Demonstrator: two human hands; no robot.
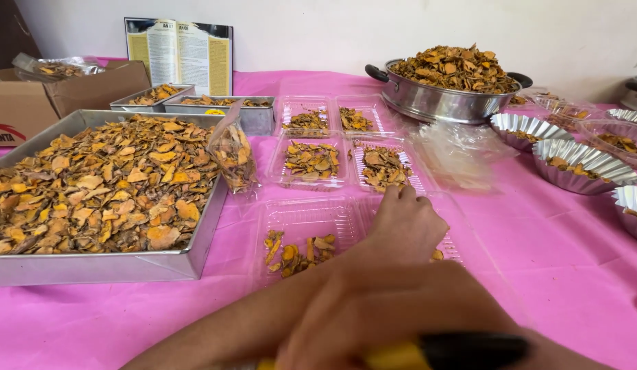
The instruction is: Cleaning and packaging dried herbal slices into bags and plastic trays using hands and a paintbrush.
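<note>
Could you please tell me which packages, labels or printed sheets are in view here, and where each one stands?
Cardboard box: far left, brown, with a red and white label.
Printed sheet: against the back wall, rectangular, yellow and white columns.
Clear clamshell packs: centre, on the pink cloth.
Clear bag: leaning on the big tray.

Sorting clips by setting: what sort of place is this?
Likely a small food-packing table: a large metal tray of dried orange slices, clear plastic boxes part-filled, and fluted foil cups on a pink cloth.
</note>
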